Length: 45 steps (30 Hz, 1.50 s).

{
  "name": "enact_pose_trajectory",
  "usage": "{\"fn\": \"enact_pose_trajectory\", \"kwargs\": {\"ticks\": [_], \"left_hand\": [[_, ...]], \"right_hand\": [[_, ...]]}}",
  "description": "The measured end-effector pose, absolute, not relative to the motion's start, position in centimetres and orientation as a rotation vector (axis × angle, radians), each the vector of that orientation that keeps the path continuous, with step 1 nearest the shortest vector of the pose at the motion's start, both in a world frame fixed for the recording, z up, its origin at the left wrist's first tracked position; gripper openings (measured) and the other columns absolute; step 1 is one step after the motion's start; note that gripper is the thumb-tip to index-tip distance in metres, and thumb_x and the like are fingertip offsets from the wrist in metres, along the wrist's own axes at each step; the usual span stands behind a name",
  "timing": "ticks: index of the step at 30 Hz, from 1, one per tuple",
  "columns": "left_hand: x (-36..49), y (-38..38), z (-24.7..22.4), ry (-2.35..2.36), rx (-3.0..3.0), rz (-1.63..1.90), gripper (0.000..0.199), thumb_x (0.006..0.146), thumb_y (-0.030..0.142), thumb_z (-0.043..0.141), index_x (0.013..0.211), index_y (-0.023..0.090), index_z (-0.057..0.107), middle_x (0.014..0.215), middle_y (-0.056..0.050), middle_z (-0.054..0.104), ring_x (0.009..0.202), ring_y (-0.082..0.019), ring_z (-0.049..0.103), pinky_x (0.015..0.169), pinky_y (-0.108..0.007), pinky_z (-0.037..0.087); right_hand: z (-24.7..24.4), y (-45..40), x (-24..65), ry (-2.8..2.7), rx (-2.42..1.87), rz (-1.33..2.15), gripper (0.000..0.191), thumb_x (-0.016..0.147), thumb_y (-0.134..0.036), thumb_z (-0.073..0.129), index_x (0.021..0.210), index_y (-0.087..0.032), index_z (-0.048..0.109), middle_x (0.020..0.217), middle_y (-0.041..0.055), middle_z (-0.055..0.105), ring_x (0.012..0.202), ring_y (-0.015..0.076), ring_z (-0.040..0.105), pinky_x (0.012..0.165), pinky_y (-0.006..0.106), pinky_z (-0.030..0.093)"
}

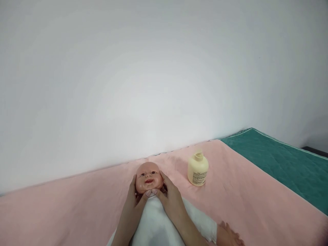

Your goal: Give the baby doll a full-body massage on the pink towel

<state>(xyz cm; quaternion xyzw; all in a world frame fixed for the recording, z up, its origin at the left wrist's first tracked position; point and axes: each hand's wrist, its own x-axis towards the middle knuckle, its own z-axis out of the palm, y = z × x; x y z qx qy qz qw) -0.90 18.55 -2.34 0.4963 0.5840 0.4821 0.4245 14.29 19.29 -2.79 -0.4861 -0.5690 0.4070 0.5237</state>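
Observation:
A baby doll (148,176) in a white garment (160,223) lies face up on a pink cloth (84,201), its head toward the wall. My left hand (135,196) cups the left side of the doll's head, fingers along the cheek and thumb under the chin. On the other side, my right hand (169,194) cups the head in the same way. Both thumbs nearly meet at the doll's chin and collar. One doll hand (229,235) sticks out of a sleeve at lower right. The fingertips behind the head are partly hidden.
A pale yellow pump bottle (198,170) with a printed label stands on the pink cloth, right of the doll's head. Beyond the cloth at right lies a green quilted cover (276,160). A white wall (153,75) rises behind the bed.

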Motion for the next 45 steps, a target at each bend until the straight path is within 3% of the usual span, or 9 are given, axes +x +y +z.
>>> {"fn": "enact_pose_trajectory", "kwargs": {"ticks": [3, 6, 11, 16, 22, 30, 38, 42, 45], "left_hand": [[-1.2, 18.7, -2.4, 1.494, 1.274, 1.163, 0.078, 0.085, 0.041, 0.060, 0.148, 0.025, 0.018, 0.151, -0.011, 0.033, 0.127, -0.026, 0.048, 0.103, -0.039, 0.043], [-1.4, 18.8, -2.5, 1.573, 1.339, 1.143, 0.070, 0.090, 0.045, 0.050, 0.149, 0.025, 0.018, 0.155, -0.009, 0.025, 0.138, -0.025, 0.033, 0.111, -0.041, 0.032], [-1.8, 18.8, -2.6, 1.648, 1.408, 1.108, 0.061, 0.095, 0.049, 0.035, 0.149, 0.024, 0.021, 0.156, -0.005, 0.023, 0.143, -0.021, 0.019, 0.116, -0.042, 0.018], [-1.7, 18.7, -2.4, 1.622, 1.372, 1.195, 0.067, 0.089, 0.051, 0.050, 0.146, 0.025, 0.030, 0.152, -0.009, 0.032, 0.139, -0.027, 0.031, 0.112, -0.043, 0.029], [-0.6, 18.4, -2.3, 1.400, 1.239, 1.301, 0.083, 0.080, 0.042, 0.067, 0.148, 0.023, 0.024, 0.144, -0.015, 0.044, 0.122, -0.029, 0.054, 0.097, -0.039, 0.048], [-1.1, 18.9, -2.8, 1.442, 1.263, 1.204, 0.077, 0.085, 0.040, 0.060, 0.148, 0.025, 0.019, 0.151, -0.011, 0.034, 0.125, -0.025, 0.051, 0.100, -0.037, 0.046], [-1.8, 18.9, -3.0, 1.630, 1.433, 1.141, 0.068, 0.091, 0.047, 0.047, 0.149, 0.022, 0.022, 0.155, -0.009, 0.025, 0.141, -0.025, 0.026, 0.115, -0.042, 0.023], [-1.8, 18.7, -2.8, 1.646, 1.457, 1.181, 0.066, 0.091, 0.050, 0.045, 0.148, 0.021, 0.027, 0.154, -0.010, 0.029, 0.141, -0.025, 0.024, 0.116, -0.044, 0.017], [-1.5, 18.4, -2.5, 1.686, 1.467, 1.179, 0.064, 0.094, 0.054, 0.033, 0.149, 0.022, 0.025, 0.155, -0.007, 0.025, 0.143, -0.023, 0.019, 0.117, -0.044, 0.011]], "right_hand": [[-2.9, 19.4, 14.3, -1.371, -1.163, 0.959, 0.060, 0.083, -0.029, 0.061, 0.139, -0.016, 0.045, 0.134, 0.0102, 0.055, 0.122, 0.0264, 0.052, 0.102, 0.041, 0.042], [-2.9, 19.5, 14.3, -1.381, -1.192, 0.930, 0.054, 0.086, -0.032, 0.055, 0.137, -0.016, 0.048, 0.134, 0.0096, 0.055, 0.125, 0.0260, 0.050, 0.105, 0.041, 0.039], [-2.6, 19.4, 14.3, -1.407, -1.225, 0.910, 0.050, 0.092, -0.038, 0.047, 0.136, -0.015, 0.050, 0.135, 0.0096, 0.054, 0.126, 0.0249, 0.049, 0.106, 0.040, 0.037], [-2.4, 19.3, 14.4, -1.389, -1.215, 0.942, 0.055, 0.089, -0.040, 0.053, 0.138, -0.014, 0.047, 0.135, 0.0103, 0.054, 0.126, 0.0256, 0.049, 0.105, 0.039, 0.039], [-2.2, 19.0, 14.3, -1.375, -1.215, 0.985, 0.069, 0.079, -0.034, 0.067, 0.140, -0.014, 0.043, 0.130, 0.0110, 0.058, 0.118, 0.0277, 0.055, 0.097, 0.039, 0.046], [-2.4, 18.9, 14.2, -1.342, -1.166, 1.009, 0.068, 0.079, -0.030, 0.066, 0.141, -0.018, 0.042, 0.125, 0.0097, 0.061, 0.113, 0.0270, 0.058, 0.094, 0.040, 0.048], [-2.6, 19.3, 14.4, -1.351, -1.189, 0.955, 0.055, 0.086, -0.029, 0.056, 0.138, -0.018, 0.048, 0.130, 0.0080, 0.059, 0.121, 0.0268, 0.053, 0.102, 0.041, 0.043], [-2.7, 19.4, 14.5, -1.381, -1.171, 0.918, 0.052, 0.088, -0.031, 0.054, 0.138, -0.019, 0.048, 0.134, 0.0065, 0.056, 0.126, 0.0257, 0.049, 0.106, 0.042, 0.038], [-2.6, 19.3, 14.5, -1.419, -1.178, 0.893, 0.051, 0.091, -0.035, 0.048, 0.138, -0.017, 0.047, 0.136, 0.0077, 0.054, 0.127, 0.0249, 0.047, 0.108, 0.041, 0.036]]}}
